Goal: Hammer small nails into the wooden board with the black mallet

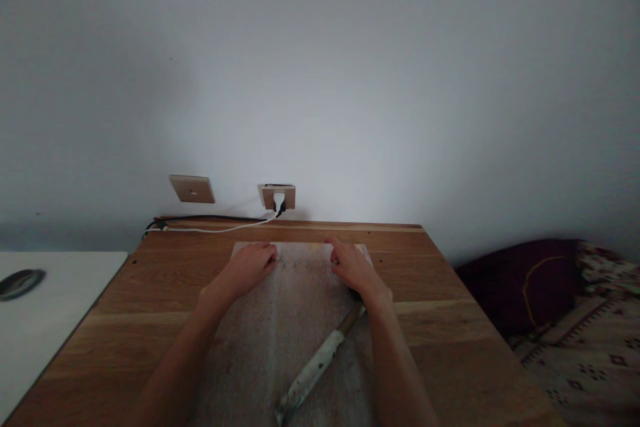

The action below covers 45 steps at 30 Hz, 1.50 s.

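My left hand (254, 263) rests at the far left part of a worn, whitish board (280, 327), its fingers curled together. Across from it, my right hand (353, 267) is at the board's far right part, with the index finger raised and the other fingers curled in. Whatever either hand pinches is too small or hidden to name. Several small metal bits, perhaps nails (284, 260), show on the board between the hands. A tool with a worn, whitish handle (317, 367) lies slantwise on the board; its far end is hidden under my right wrist.
The board lies on a wooden table (440, 340) against a pale wall. A white plug (279, 200) sits in a wall socket, with cables (215, 230) along the table's back edge. A white surface (60, 320) is at left, patterned fabric (590, 347) and a dark cushion (520, 280) at right.
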{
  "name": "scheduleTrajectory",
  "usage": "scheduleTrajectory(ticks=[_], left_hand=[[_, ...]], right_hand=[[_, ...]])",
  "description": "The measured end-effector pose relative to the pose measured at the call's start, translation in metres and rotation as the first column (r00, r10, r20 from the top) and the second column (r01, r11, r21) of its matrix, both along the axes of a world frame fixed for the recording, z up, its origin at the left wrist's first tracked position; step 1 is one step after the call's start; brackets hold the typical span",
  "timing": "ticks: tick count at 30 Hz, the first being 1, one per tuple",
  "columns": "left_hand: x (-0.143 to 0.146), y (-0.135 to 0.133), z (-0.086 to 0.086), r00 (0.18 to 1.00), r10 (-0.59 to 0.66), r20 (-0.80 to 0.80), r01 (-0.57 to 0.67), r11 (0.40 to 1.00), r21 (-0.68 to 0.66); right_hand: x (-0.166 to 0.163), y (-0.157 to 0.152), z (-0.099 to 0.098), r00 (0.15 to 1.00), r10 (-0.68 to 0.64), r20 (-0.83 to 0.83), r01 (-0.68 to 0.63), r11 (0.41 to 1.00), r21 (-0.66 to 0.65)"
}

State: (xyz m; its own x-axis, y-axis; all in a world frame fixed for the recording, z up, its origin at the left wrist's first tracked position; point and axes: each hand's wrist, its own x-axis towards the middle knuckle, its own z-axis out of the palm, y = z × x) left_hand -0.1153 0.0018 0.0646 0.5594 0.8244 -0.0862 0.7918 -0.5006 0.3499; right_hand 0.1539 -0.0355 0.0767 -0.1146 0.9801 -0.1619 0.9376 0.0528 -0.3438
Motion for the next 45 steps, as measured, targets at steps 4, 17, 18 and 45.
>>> scheduleTrajectory(ticks=[4,17,18,45], left_hand=[[0.0,0.0,-0.001,1.0,0.006,0.018,-0.007,1.0,0.011],[0.002,-0.001,0.001,0.998,-0.009,-0.064,0.011,0.999,0.032],[0.001,-0.001,0.0,0.998,-0.011,-0.065,0.013,0.999,0.037],[0.007,0.0,-0.006,0.99,-0.016,0.141,0.01,0.999,0.044]], right_hand=[[0.0,0.002,-0.001,1.0,0.0,-0.026,0.0,1.0,0.025],[-0.003,0.004,0.002,0.986,0.055,-0.156,-0.04,0.994,0.101],[-0.004,0.004,0.002,0.985,0.061,-0.163,-0.044,0.993,0.105],[-0.018,0.001,0.009,0.983,0.107,-0.146,-0.097,0.993,0.074]])
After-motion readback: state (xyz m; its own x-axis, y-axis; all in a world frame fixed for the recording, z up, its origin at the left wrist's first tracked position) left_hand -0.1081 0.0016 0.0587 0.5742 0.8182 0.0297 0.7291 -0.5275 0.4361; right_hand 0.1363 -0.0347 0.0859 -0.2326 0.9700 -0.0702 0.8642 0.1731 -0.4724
